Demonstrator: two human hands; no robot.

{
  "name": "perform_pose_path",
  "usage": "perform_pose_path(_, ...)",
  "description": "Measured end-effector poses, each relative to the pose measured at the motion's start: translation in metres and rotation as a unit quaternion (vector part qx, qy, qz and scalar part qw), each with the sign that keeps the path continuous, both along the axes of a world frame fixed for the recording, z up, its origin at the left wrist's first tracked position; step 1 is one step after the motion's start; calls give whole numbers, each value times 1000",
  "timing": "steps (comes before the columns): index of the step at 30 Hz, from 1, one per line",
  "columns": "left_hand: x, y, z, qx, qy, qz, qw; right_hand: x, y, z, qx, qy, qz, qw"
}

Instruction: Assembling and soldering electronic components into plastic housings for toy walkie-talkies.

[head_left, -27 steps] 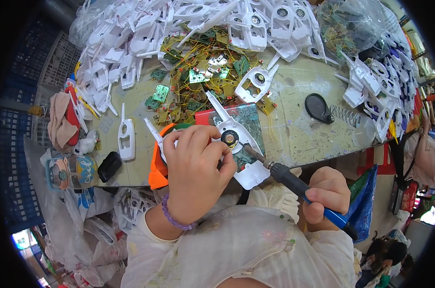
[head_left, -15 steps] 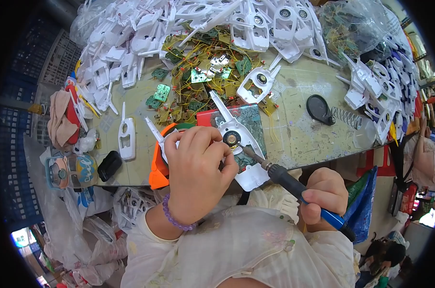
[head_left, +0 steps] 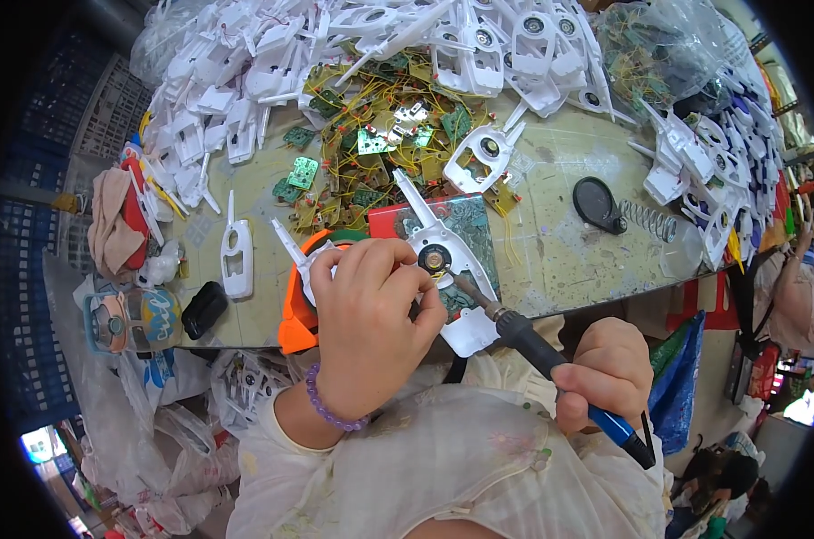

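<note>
My right hand (head_left: 604, 373) grips a soldering iron (head_left: 528, 340) with a black and blue handle. The iron's tip reaches the lower right edge of a small round speaker (head_left: 435, 260), which is set in a white plastic housing (head_left: 425, 216). My left hand (head_left: 366, 314), with a purple bead bracelet, is closed just left of that speaker; its fingertips are pinched, and what they hold is hidden. Under the housing lies a red-edged flat piece (head_left: 384, 222). Partly covered by my left hand are another white plastic part (head_left: 290, 242) and an orange object (head_left: 295, 319).
Green circuit boards with yellow wires (head_left: 335, 180) are heaped beyond my hands. White housings (head_left: 245, 63) pile up along the back and right. A black round lens-like piece (head_left: 595, 202) and a coiled spring (head_left: 649, 220) lie right; a bottle (head_left: 128, 319) and black case (head_left: 205, 310) left.
The soldering iron has tilted slightly steeper, its rear end swinging down and left with my right hand. Its tip stays by the speaker. My left hand has barely moved.
</note>
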State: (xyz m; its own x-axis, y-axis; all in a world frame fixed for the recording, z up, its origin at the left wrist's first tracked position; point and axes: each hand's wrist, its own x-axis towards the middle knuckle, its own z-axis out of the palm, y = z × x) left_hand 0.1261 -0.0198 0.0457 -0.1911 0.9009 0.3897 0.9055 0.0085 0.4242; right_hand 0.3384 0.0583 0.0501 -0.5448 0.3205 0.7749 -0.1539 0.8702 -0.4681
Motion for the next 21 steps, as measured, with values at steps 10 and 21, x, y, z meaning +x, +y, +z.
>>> perform_pose_path(10,1,0,0,0,-4,3,1000,20,-10,-24,-81,115,-133,981)
perform_pose_path(21,2,-1,0,11,17,11,1000,118,27,-21,303,-23,-689,658)
